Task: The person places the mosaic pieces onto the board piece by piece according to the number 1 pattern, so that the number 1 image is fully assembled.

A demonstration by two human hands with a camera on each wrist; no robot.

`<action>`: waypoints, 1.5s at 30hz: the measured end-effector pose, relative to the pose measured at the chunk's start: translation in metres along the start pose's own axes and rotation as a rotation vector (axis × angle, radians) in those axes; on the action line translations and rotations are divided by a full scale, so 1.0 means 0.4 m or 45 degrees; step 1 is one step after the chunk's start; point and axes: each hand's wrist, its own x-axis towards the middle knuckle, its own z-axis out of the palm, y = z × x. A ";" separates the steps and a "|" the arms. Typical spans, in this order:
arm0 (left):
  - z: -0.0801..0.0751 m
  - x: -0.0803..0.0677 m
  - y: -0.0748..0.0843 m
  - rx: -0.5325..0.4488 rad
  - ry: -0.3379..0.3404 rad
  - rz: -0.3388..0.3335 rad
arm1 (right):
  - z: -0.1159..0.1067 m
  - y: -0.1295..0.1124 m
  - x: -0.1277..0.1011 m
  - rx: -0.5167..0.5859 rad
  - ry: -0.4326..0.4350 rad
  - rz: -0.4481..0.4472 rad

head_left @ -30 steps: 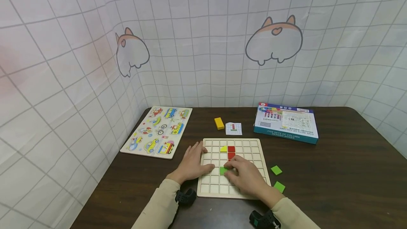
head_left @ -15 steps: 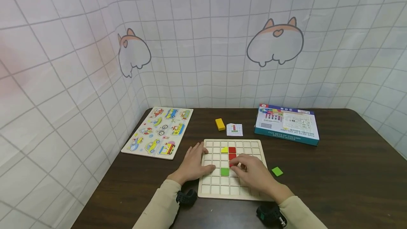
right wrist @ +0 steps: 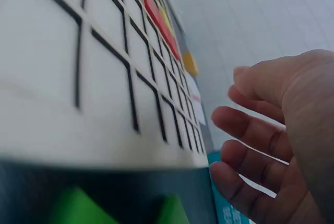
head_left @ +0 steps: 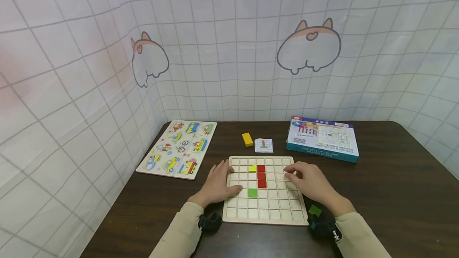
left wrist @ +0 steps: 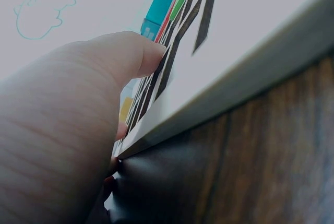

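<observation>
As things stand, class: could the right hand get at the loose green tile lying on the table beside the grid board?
Probably yes. The green tile lies on the table just under the right wrist, beside the board. The right hand hovers empty, fingers relaxed, with nothing between them.

Table: dark brown wood-grain top, rounded far corners, runs under both hands and well out to either side.

Backdrop: white cloth w/ grey grid lines, hung close behind far table edge, beyond the hands; wraps fwd along the left side, draped and creased.

Prints on cloth: cartoon corgi rear, orange ears + heart mark, above and beyond right hand; second, smaller corgi print, above and beyond left hand, skewed by the fold at the corner.

Light: even, soft, no hard shadows on tabletop. Faint pinkish tint on cloth at far left.
</observation>
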 end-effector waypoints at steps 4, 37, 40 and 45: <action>0.000 -0.002 0.000 0.003 0.003 0.000 | -0.023 0.025 -0.001 -0.026 0.004 0.030; -0.002 -0.001 0.004 -0.009 -0.002 -0.011 | -0.117 0.133 -0.042 -0.008 -0.339 0.163; -0.002 -0.001 0.002 -0.015 0.001 -0.009 | -0.119 0.135 -0.042 0.023 -0.367 0.156; 0.000 0.001 0.000 -0.003 0.003 -0.005 | -0.125 0.143 -0.043 0.056 -0.414 0.114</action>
